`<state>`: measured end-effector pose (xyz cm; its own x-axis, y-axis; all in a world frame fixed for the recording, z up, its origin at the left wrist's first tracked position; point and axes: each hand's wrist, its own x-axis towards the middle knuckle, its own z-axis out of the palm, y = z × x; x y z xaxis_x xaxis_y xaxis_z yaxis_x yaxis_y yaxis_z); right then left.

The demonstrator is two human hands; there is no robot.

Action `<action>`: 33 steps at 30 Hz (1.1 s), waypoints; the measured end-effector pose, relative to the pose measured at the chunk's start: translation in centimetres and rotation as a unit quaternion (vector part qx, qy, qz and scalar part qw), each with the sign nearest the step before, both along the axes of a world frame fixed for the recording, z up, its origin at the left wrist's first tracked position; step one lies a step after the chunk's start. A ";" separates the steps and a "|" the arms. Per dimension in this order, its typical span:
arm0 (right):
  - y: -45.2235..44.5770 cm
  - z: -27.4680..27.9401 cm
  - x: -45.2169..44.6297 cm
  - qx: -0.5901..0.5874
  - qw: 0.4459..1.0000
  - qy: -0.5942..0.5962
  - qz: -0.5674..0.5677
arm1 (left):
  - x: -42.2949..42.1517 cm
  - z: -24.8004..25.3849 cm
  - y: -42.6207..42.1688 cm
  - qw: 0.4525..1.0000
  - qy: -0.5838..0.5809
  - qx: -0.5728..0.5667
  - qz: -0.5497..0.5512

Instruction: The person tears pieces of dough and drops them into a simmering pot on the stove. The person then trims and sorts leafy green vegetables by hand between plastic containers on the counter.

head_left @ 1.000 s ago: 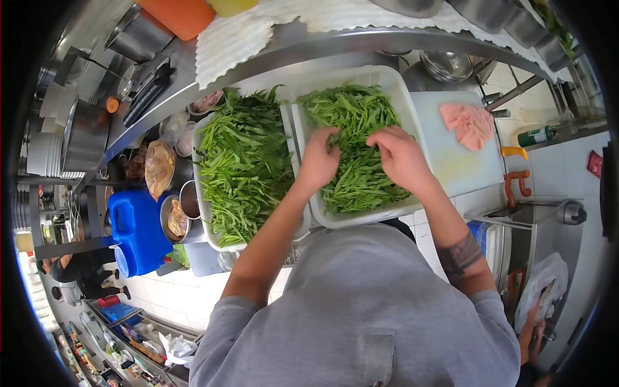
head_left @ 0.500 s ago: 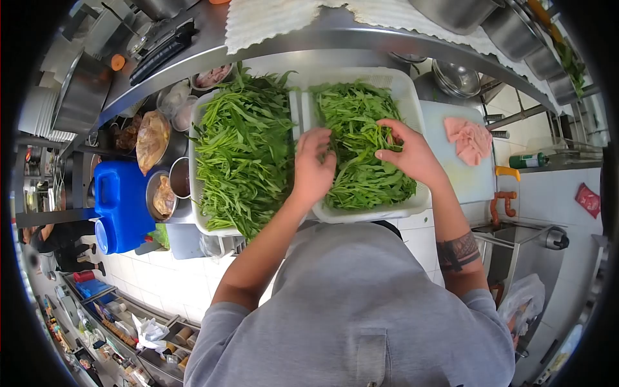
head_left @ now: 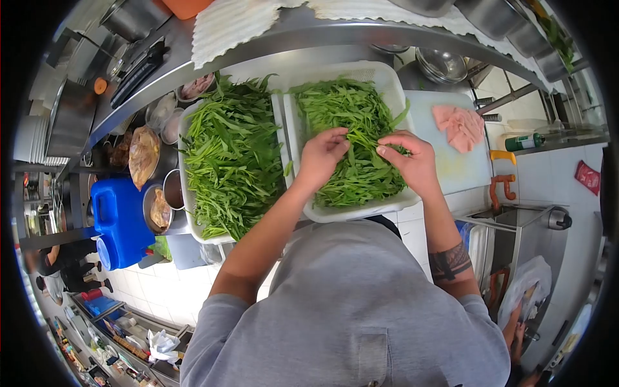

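Long-leaved greens with thin stems (head_left: 351,106) fill the right white basket (head_left: 393,77). Over that basket, my left hand (head_left: 322,158) pinches a small bunch of the stems between thumb and fingers. My right hand (head_left: 414,161) grips the same bunch from the other side, a short way from the left. Leaves hide part of both sets of fingertips. Beside it on the left, a second white basket (head_left: 186,187) is heaped with more of the same greens (head_left: 235,155).
A pink cloth (head_left: 458,126) lies on a white cutting board (head_left: 438,164) at right. At left stand a blue jug (head_left: 119,219) and bowls of raw meat (head_left: 160,209). A metal shelf (head_left: 335,32) crosses above the baskets. Another person's arms (head_left: 512,332) show at lower right.
My hands have come closer together, the left moving right over the basket. Both have closed on a bunch of stems. The view has shifted slightly, and a person's arms have appeared at lower right.
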<state>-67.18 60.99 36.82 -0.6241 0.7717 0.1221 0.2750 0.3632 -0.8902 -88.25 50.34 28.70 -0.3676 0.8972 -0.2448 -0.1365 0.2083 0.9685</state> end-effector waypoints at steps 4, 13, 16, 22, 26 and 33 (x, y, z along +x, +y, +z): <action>0.0 0.9 0.6 0.156 0.986 0.052 0.010 | 0.2 1.2 0.7 0.999 0.028 0.029 -0.018; -1.0 5.3 3.0 0.142 0.967 0.202 -0.069 | 0.6 1.9 1.4 0.996 0.084 0.032 -0.029; -0.8 7.2 1.8 0.046 0.994 0.102 -0.009 | 0.7 1.4 1.1 0.997 0.061 0.033 -0.022; 4.1 0.0 -2.9 0.039 0.989 -0.084 0.117 | 0.4 -0.3 0.8 0.997 0.054 0.019 -0.047; 5.9 -3.5 -6.5 0.058 0.951 -0.243 0.182 | 0.5 -1.4 0.8 0.998 0.056 0.025 -0.022; 2.1 -2.9 -4.5 0.083 0.937 -0.247 0.232 | 1.2 -0.9 -1.0 0.989 -0.126 0.067 0.032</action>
